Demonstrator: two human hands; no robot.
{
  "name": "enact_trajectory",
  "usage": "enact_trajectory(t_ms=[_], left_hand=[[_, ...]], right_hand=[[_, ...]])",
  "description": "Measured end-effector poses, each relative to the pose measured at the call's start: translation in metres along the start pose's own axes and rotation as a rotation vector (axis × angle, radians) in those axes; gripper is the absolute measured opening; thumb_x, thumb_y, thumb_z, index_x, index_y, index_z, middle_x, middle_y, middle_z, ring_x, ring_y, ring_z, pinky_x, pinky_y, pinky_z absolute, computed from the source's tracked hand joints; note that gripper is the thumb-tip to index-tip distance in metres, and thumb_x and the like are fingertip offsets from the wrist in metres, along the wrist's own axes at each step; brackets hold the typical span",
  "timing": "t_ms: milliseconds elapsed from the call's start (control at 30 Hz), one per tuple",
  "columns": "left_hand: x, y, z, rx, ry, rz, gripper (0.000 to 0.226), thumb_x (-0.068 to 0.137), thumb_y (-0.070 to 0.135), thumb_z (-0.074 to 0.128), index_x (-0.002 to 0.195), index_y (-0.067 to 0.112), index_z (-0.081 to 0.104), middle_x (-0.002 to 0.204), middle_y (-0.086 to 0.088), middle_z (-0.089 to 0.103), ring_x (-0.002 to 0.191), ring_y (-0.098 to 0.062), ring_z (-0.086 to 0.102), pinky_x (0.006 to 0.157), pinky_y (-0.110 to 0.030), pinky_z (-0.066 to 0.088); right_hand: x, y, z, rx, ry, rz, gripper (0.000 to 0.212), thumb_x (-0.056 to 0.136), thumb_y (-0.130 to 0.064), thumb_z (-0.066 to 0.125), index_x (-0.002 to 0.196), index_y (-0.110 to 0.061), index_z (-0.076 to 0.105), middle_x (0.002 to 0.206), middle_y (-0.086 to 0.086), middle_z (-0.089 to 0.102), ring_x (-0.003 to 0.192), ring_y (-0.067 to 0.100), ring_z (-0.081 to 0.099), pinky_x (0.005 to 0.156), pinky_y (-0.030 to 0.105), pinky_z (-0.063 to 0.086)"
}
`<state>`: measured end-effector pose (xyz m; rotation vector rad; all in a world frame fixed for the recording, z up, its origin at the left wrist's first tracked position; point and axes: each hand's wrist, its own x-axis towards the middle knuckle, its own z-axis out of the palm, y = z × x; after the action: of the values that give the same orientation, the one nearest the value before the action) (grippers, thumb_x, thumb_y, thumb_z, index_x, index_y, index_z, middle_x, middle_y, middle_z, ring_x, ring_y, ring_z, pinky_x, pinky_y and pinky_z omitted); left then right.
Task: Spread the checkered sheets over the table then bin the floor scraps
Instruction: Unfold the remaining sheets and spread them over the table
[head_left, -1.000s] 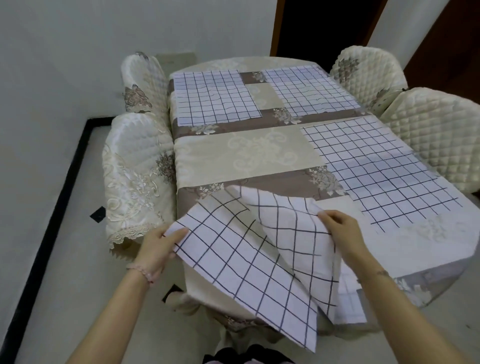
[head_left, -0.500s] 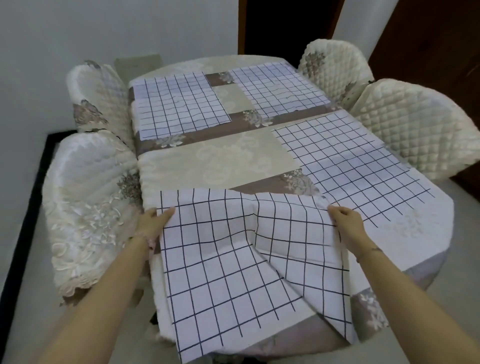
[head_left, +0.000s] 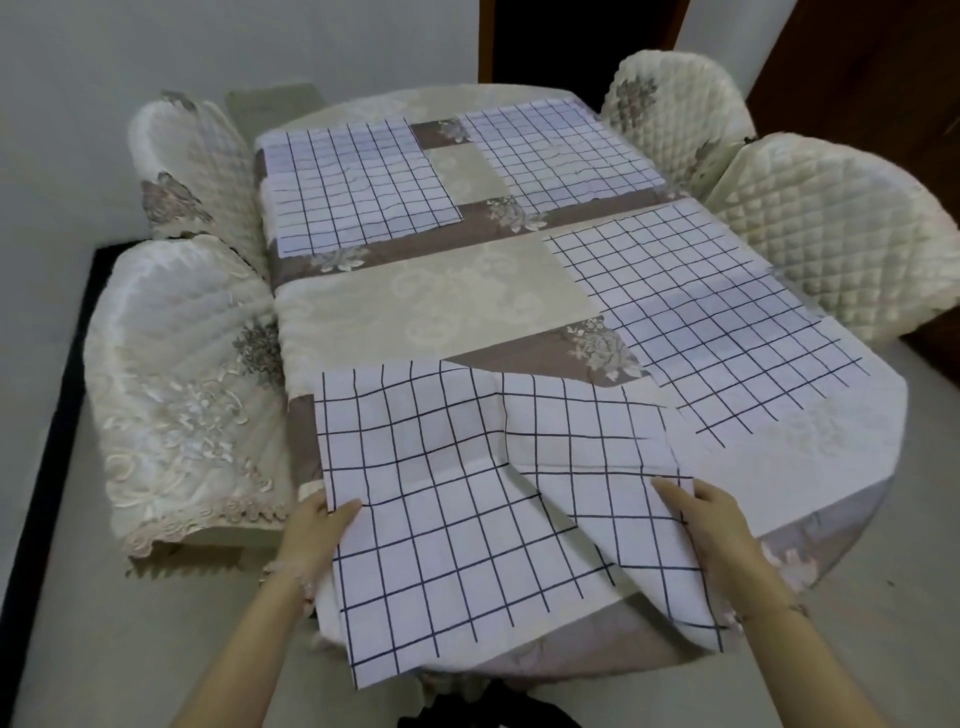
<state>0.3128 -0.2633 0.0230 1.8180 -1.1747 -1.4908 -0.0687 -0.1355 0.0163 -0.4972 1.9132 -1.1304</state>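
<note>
A white sheet with a dark grid (head_left: 441, 467) lies on the near left part of the table (head_left: 431, 306), its near end hanging over the table's edge, with a fold running down its middle. My left hand (head_left: 317, 530) holds its left edge, thumb on top. My right hand (head_left: 701, 514) rests on its right edge, fingers fairly straight. Three more checkered sheets lie flat: far left (head_left: 358, 187), far right (head_left: 561, 150), and along the right side (head_left: 727, 322). No floor scraps are in view.
Cream quilted chairs flank the table: two on the left (head_left: 176, 395) (head_left: 192, 166) and two on the right (head_left: 836, 234) (head_left: 675, 109). A dark doorway (head_left: 582, 41) stands behind the table. Pale floor lies on the left with a black skirting strip (head_left: 47, 441).
The sheet has come down flatter onto the table, farther from me. Both hands have slid back along its side edges toward its near end.
</note>
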Motion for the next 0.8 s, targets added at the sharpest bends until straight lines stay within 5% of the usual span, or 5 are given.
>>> enact_trajectory(t_ms=[167, 267, 367, 467, 800], left_hand=[[-0.018, 0.021, -0.025, 0.013, 0.157, 0.148, 0.019, 0.091, 0.01, 0.058, 0.105, -0.001, 0.062, 0.108, -0.018, 0.066, 0.099, -0.031, 0.063, 0.086, -0.041, 0.052], [-0.032, 0.026, -0.053, -0.013, 0.257, 0.181, 0.041, 0.091, 0.018, 0.059, 0.127, 0.0, 0.053, 0.13, -0.016, 0.057, 0.116, -0.032, 0.056, 0.096, -0.039, 0.047], [-0.052, 0.025, -0.083, -0.112, 0.31, 0.266, 0.02, 0.091, 0.015, 0.058, 0.109, 0.009, 0.063, 0.115, -0.015, 0.066, 0.103, -0.028, 0.063, 0.076, -0.027, 0.051], [-0.08, 0.018, -0.115, -0.193, 0.395, 0.299, 0.022, 0.09, 0.02, 0.06, 0.11, 0.016, 0.065, 0.111, -0.006, 0.069, 0.105, -0.022, 0.064, 0.092, -0.04, 0.05], [-0.174, -0.096, -0.252, -0.39, 0.788, 0.172, 0.01, 0.089, 0.024, 0.06, 0.094, 0.024, 0.068, 0.102, -0.007, 0.07, 0.095, -0.026, 0.065, 0.086, -0.042, 0.052]], right_hand=[[-0.015, -0.026, -0.002, -0.053, 0.081, -0.153, 0.027, 0.086, -0.023, 0.064, 0.061, -0.014, 0.059, 0.049, -0.007, 0.065, 0.047, 0.007, 0.06, 0.039, 0.016, 0.043], [-0.022, -0.045, 0.001, -0.053, 0.055, -0.226, 0.025, 0.087, -0.023, 0.064, 0.068, -0.006, 0.058, 0.065, 0.005, 0.063, 0.061, 0.021, 0.058, 0.053, 0.026, 0.044], [-0.027, -0.061, 0.017, -0.017, -0.02, -0.272, 0.011, 0.087, -0.021, 0.063, 0.079, -0.014, 0.066, 0.078, 0.006, 0.068, 0.07, 0.02, 0.062, 0.059, 0.029, 0.048], [-0.033, -0.076, 0.044, 0.006, -0.097, -0.323, 0.022, 0.086, -0.025, 0.064, 0.081, -0.004, 0.061, 0.075, 0.008, 0.06, 0.068, 0.021, 0.054, 0.06, 0.03, 0.043], [-0.122, -0.088, 0.208, -0.109, -0.461, -0.454, 0.009, 0.088, -0.02, 0.062, 0.088, -0.016, 0.069, 0.082, 0.001, 0.073, 0.074, 0.018, 0.066, 0.06, 0.029, 0.048]])
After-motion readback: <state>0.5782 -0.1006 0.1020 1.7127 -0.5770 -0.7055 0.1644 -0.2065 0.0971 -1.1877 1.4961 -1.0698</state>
